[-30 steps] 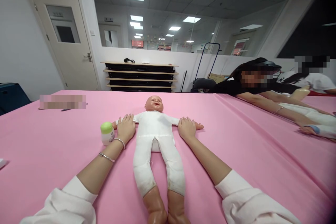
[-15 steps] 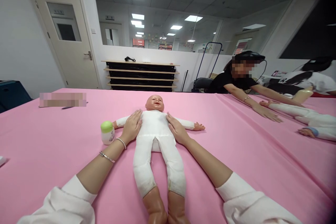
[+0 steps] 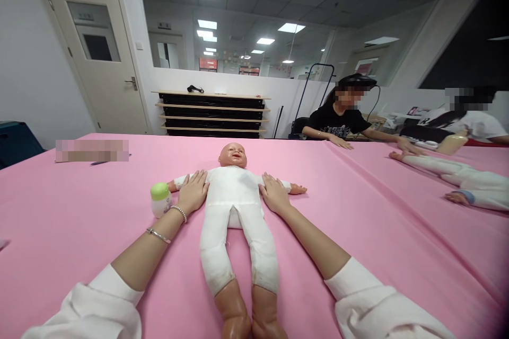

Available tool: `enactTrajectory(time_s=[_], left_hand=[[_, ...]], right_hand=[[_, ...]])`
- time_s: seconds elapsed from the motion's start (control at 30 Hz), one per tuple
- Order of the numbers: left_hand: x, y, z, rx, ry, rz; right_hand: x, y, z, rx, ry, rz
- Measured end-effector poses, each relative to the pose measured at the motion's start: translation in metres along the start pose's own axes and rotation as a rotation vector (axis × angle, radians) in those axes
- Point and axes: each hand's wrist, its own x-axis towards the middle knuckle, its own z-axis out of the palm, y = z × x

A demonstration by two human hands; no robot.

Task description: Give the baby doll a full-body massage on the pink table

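A baby doll [image 3: 234, 190] with a white cloth body lies on its back on the pink-covered table [image 3: 318, 275], its head away from me and its arms stretched out sideways. My left hand [image 3: 193, 190] lies flat, palm down, beside the doll's torso and over its arm on that side. On the other side, my right hand [image 3: 274, 193] rests palm down across the doll's other upper arm. The fingers of both hands are stretched out and hold nothing. Just left of my left wrist stands a small white jar [image 3: 160, 201] with a green lid.
At the right, a co-worker in a black shirt [image 3: 338, 119] leans over the table towards a second doll [image 3: 457, 172]. A pale bottle [image 3: 453, 143] stands behind that doll. A pen [image 3: 99, 162] lies at the far left, by a blurred-out patch.
Both my hands have slid outward from the doll's chest onto its arms. The co-worker has sat back and drawn one arm in to the table edge.
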Motion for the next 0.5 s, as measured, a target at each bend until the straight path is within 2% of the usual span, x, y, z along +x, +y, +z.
enactTrajectory(time_s=[0.1,0.3,0.4,0.5], left_hand=[[-0.001,-0.002,-0.004,0.054,0.069,-0.084],[-0.005,-0.005,-0.015,0.102,0.179,-0.3],[-0.005,-0.005,-0.015,0.081,0.217,-0.301],[-0.003,-0.002,-0.012,-0.037,0.291,-0.223]], right_hand=[[0.0,0.004,-0.002,-0.104,0.055,0.096],[-0.002,0.007,-0.001,-0.221,0.154,0.192],[-0.002,0.008,-0.001,-0.177,0.205,0.22],[0.0,0.01,0.0,0.005,0.267,0.149]])
